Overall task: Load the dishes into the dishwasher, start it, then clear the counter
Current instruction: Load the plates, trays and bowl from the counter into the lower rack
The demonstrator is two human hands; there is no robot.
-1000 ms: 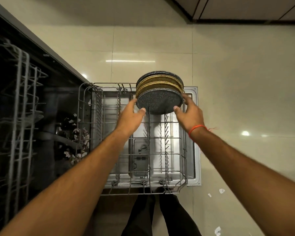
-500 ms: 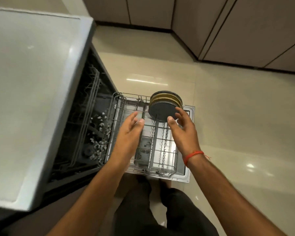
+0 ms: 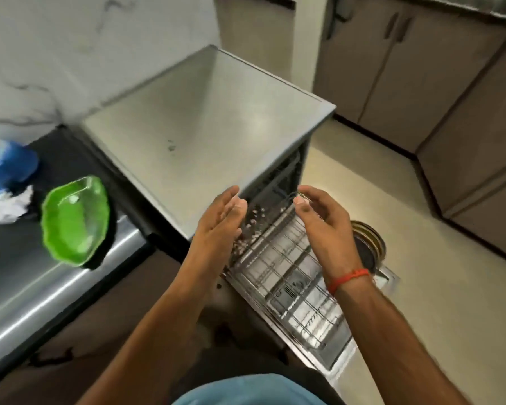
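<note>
Both hands are empty. The left hand (image 3: 221,220) hovers with fingers straight and close together; the right hand (image 3: 323,226) hovers beside it with fingers relaxed and slightly bent, a red thread on its wrist. Neither touches anything, which suggests the person is between one load and the next. Below and between the hands lies the lower rack (image 3: 289,276) of the open dishwasher (image 3: 216,118), pulled out over the lowered door so that dishes can be dropped in from above. Just beyond the right hand, on its outer side, a stack of plates (image 3: 368,244) stands on edge at the far end of the rack — upright so that the tines hold them apart for the water; most of the rack is bare wire. Well off to the outer side of the left hand, the dark table (image 3: 70,153) carries a green dish (image 3: 75,220), tilted at its edge, with a blue bowl (image 3: 6,165) and crumpled white paper (image 3: 8,206) farther out — presumably the next items to collect. The picture is motion-blurred, so finer detail cannot be confirmed.
</note>
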